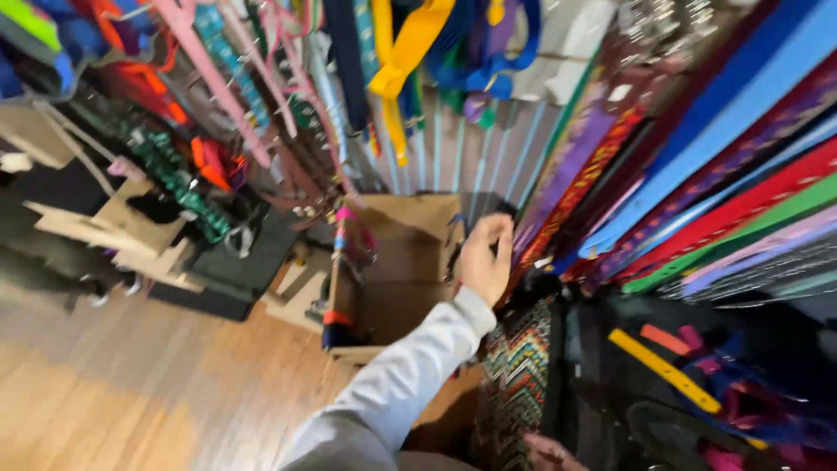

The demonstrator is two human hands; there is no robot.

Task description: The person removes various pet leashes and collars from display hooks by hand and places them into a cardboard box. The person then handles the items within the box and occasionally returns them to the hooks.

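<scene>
My left hand [486, 258], in a grey sleeve, reaches forward, fingers curled around the end of a dark strap [506, 209] beside the open cardboard box [410, 270]. The strap belongs to a dense row of hanging straps [715, 174] in blue, red, purple and green on the right. Only the fingertips of my right hand [549, 453] show at the bottom edge, against a zigzag-patterned band [519, 366]; its grip is hidden.
More coloured straps and leashes [261, 96] hang across the top and left. Wooden racks [113, 227] and a dark mat [235, 270] stand on the wood floor [148, 384]. A yellow strap [663, 371] lies among dark goods at lower right.
</scene>
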